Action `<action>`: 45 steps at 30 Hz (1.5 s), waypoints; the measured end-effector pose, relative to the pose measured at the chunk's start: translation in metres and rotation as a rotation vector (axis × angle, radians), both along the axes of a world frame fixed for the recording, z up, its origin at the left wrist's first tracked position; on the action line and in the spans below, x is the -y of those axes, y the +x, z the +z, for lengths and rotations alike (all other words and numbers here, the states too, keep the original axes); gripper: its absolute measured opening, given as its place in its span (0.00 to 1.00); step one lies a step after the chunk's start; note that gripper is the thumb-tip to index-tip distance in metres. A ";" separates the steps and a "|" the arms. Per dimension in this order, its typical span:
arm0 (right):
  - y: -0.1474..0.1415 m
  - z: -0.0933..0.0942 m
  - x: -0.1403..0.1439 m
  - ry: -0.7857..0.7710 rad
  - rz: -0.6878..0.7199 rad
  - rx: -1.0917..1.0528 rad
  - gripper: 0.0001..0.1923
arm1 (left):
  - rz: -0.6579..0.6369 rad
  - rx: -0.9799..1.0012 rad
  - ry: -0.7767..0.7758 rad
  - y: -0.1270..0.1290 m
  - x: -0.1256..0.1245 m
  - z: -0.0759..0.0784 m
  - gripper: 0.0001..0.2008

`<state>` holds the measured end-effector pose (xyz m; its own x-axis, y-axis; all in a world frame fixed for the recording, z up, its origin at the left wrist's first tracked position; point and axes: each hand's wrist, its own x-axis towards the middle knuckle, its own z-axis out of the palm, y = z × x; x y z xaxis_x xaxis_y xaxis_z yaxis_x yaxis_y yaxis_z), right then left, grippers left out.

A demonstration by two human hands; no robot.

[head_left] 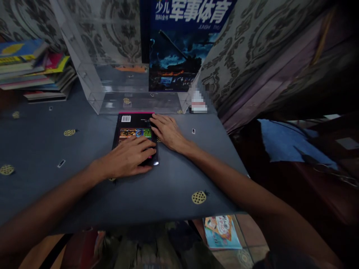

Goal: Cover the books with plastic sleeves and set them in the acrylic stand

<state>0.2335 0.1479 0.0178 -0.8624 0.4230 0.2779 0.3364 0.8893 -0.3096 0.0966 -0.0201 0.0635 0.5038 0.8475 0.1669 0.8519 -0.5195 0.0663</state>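
Both hands flat on a black book lying on the blue-grey table, just in front of a clear acrylic box.

The black book (pixel 134 132) lies back cover up: glossy dark cover, white barcode patch at its top left corner, a colourful picture strip across the middle, a pink edge showing along the far side. The left hand (pixel 127 157) rests palm down over the lower half, fingers spread and flat, not gripping. The right hand (pixel 168 132) lies palm down on the book's right edge, fingertips on the cover, heel on the table (pixel 42 149); also flat, nothing clamped. The hands are close together, not touching. The cloth has pineapple prints. The acrylic box (pixel 117 86) holds an upright blue book (pixel 179 48) with Chinese title. A book stack (pixel 33 71) sits far left. Another book (pixel 221 231) lies on the floor below the table edge.
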 end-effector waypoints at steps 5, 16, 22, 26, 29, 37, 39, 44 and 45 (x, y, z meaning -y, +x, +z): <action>0.010 -0.001 0.008 -0.063 0.038 -0.040 0.20 | -0.014 -0.023 0.056 0.000 0.000 -0.004 0.12; 0.053 0.010 0.036 -0.363 0.194 -0.224 0.18 | -0.062 0.078 0.137 -0.003 -0.002 -0.005 0.13; 0.052 0.014 0.030 -0.392 0.244 -0.211 0.21 | -0.085 0.121 0.165 -0.005 -0.004 -0.005 0.14; 0.053 0.015 0.027 -0.392 0.270 -0.173 0.24 | -0.097 0.138 0.160 -0.006 -0.005 -0.005 0.13; 0.053 0.016 0.026 -0.400 0.272 -0.149 0.25 | -0.081 0.144 0.134 -0.007 -0.005 -0.005 0.13; 0.053 0.012 0.022 -0.379 0.289 -0.126 0.30 | -0.050 0.165 0.090 -0.006 -0.005 -0.006 0.12; 0.053 0.011 0.021 -0.369 0.298 -0.119 0.31 | -0.052 0.157 0.085 -0.006 -0.005 -0.006 0.12; 0.053 0.008 0.019 -0.331 0.339 -0.119 0.37 | -0.082 0.126 0.138 -0.005 -0.005 -0.005 0.13; 0.053 0.008 0.019 -0.324 0.345 -0.114 0.38 | -0.082 0.111 0.136 -0.005 -0.005 -0.005 0.13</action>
